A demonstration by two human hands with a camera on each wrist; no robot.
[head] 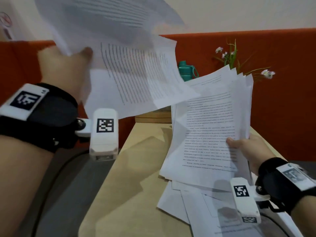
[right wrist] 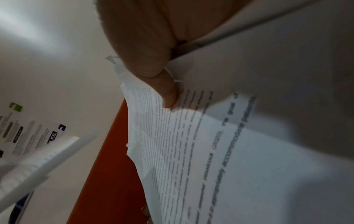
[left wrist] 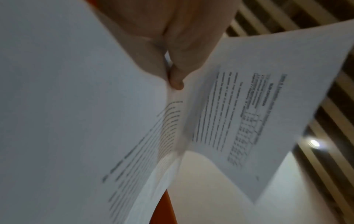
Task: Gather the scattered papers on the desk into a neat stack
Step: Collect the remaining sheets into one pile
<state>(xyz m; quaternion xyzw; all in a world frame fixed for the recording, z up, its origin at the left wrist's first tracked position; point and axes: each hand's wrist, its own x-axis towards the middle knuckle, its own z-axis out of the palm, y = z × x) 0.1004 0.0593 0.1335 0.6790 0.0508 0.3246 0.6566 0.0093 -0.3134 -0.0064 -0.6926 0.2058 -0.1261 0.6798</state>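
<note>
Above the desk: I count two held bunches.
Left hand: pinches raised sheets; blurred, number unclear.
Right hand: thumb clamps fanned stack, tilted upright.
Loose papers: several on the desk; wrist camera hides some.
Bottle: one, half hidden.

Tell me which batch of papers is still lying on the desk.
The loose sheets at the desk's near right. The left hand holds its batch raised; the right hand grips the fanned sheaf.
</note>
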